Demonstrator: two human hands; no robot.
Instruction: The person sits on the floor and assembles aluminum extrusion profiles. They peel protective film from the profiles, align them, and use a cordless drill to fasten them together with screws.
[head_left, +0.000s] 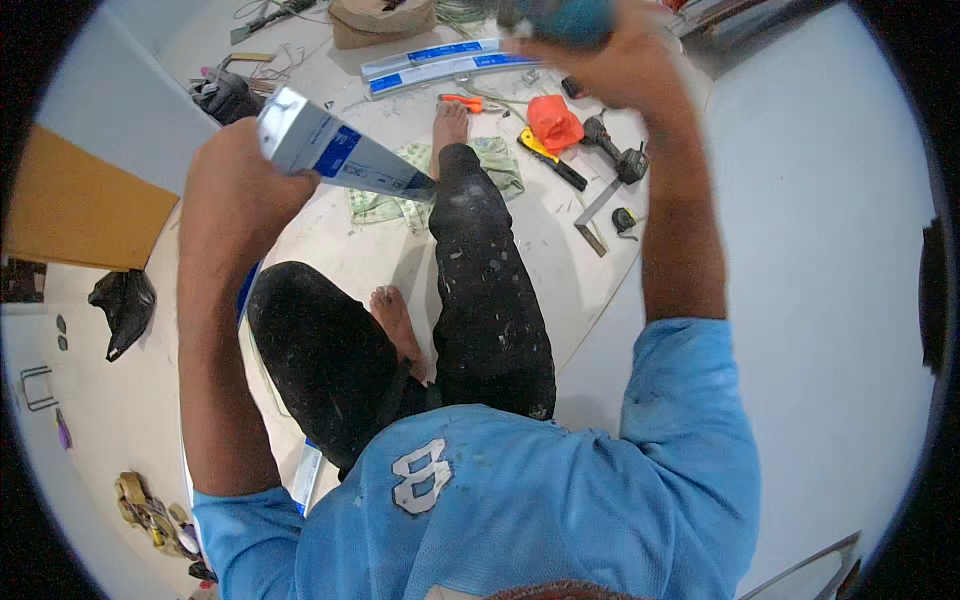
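My left hand (pixel 238 190) is closed around the near end of a long white box-shaped length with blue printed bands (pixel 350 155). The length tilts away from me, and its far end comes close to my shin above a green patterned cloth (pixel 375 205). Raised at the top of the view, my right hand (pixel 625 70) is smeared by motion. Its fingers are wrapped round a teal and dark power tool (pixel 572 22), cut off by the top edge; the tool's exact kind does not show.
More white-and-blue lengths (pixel 450 78) lie on the floor ahead. To the right are a red-orange cloth-like item (pixel 555 123), a yellow-and-black tool (pixel 550 158), a dark cordless drill (pixel 618 152), a metal square (pixel 598 208) and a tape measure (pixel 624 220). A tan board (pixel 85 200) is at left.
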